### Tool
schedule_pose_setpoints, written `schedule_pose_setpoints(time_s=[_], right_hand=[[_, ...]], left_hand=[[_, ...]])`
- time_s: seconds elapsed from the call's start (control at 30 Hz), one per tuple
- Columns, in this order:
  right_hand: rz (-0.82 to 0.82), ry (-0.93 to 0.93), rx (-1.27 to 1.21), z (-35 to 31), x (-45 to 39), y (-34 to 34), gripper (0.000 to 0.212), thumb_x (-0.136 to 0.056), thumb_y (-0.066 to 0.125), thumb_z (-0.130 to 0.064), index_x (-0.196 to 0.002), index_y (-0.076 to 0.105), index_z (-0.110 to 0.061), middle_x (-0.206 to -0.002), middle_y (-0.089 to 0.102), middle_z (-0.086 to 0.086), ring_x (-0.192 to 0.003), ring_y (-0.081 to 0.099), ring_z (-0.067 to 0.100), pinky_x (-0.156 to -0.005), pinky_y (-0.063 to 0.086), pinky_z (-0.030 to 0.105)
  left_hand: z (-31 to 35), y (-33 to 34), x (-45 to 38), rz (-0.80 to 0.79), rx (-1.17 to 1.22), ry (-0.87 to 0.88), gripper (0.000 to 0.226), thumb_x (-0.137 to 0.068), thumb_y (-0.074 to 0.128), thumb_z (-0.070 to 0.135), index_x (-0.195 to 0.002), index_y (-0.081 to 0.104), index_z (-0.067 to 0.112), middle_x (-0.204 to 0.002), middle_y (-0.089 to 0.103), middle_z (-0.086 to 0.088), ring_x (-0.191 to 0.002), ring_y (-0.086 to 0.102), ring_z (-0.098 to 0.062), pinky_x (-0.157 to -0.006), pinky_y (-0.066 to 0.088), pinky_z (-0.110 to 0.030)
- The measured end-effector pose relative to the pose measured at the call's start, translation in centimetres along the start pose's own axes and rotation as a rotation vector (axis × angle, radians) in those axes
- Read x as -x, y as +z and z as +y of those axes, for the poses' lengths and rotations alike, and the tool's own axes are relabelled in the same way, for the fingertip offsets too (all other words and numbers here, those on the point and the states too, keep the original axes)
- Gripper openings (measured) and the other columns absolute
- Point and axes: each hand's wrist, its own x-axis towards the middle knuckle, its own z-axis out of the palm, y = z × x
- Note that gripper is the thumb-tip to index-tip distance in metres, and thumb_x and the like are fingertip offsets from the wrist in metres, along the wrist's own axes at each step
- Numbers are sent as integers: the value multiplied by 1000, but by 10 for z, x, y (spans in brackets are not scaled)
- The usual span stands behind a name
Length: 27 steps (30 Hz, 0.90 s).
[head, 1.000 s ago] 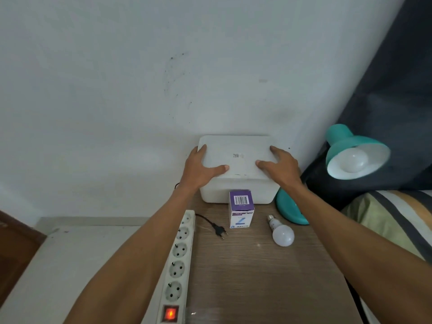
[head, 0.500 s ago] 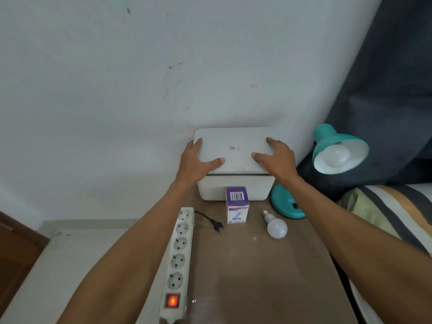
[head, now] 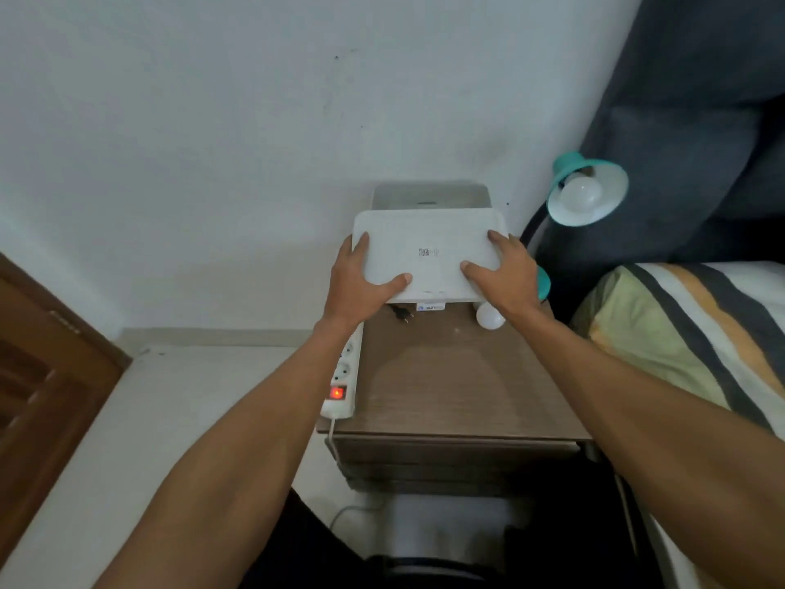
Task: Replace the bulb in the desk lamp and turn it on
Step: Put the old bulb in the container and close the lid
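Hands [head: 361, 282] [head: 505, 276] grip lid [head: 429, 252] (white), raised off box [head: 429, 195].

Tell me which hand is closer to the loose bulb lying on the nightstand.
Right. The right hand sits just above the loose bulb; the left hand grips the lid's far side.

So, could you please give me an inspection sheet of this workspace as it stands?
Surface: wooden nightstand, front half bare.
Job's things: teal lamp with a bulb fitted; loose bulb on the nightstand.
Clutter: white box open at the wall; carton mostly hidden.
Grippers: left hand and right hand hold the lid lifted off the box.
Cables: power strip, switch lit; plug unplugged.
Surroundings: wall, bed, door.
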Motion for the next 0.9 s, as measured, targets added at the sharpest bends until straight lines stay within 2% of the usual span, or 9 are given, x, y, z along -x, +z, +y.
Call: schedule_pose_setpoints(time_s=[0.13, 0.23, 0.33, 0.4, 0.5, 0.7, 0.9], right_hand=[[-31, 58, 65, 26, 52, 6, 77, -77, 71, -49, -145, 48, -19, -151, 44, 10, -136, 42, 31, -113, 36, 50], [-55, 106, 100, 45, 89, 14, 73, -83, 71, -46, -147, 45, -22, -153, 42, 10, -136, 42, 30, -111, 39, 49], [-65, 161, 129, 59, 119, 17, 71, -86, 70, -46, -148, 42, -26, -150, 44, 8, -133, 45, 30, -106, 42, 45], [-82, 192, 153, 69, 132, 16, 70, -86, 68, -48, -148, 43, -26, -149, 46, 9, -132, 46, 30, -104, 42, 43], [-97, 220, 172, 84, 145, 17, 70, -86, 69, -50, -146, 47, -21, -148, 47, 10, -133, 45, 30, -106, 40, 42], [-111, 267, 249, 104, 152, 28, 73, -86, 65, -56, -147, 46, -20, -156, 39, 9, -141, 37, 32, -112, 35, 48], [-132, 238, 311, 118, 154, 38, 75, -87, 63, -57, -148, 44, -19, -159, 32, 13, -146, 29, 34, -115, 30, 48]], left_hand=[[-18, 14, 56, -44, -53, -55, 110, -72, 80, 65, -156, 34, 12, -162, 33, -9, -147, 35, -27, -119, 36, -48], [-33, 26, 89, -93, -129, -104, 108, -77, 76, 67, -159, 26, 20, -167, 24, -5, -151, 29, -29, -121, 33, -51], [-43, 37, 115, -162, -164, -140, 105, -81, 74, 64, -161, 21, 21, -169, 17, -4, -154, 22, -28, -122, 26, -47], [-49, 44, 128, -192, -168, -156, 105, -81, 74, 64, -160, 22, 20, -169, 18, -4, -153, 23, -28, -121, 28, -46], [-57, 55, 141, -246, -183, -176, 107, -79, 72, 69, -160, 20, 21, -168, 20, -2, -151, 28, -28, -119, 33, -46], [-63, 67, 143, -359, -253, -185, 107, -83, 68, 69, -161, 13, 20, -169, 12, -6, -154, 22, -30, -121, 28, -45], [-71, 75, 152, -364, -348, -145, 108, -87, 60, 70, -162, 2, 20, -169, -1, -7, -157, 10, -30, -123, 23, -43]])
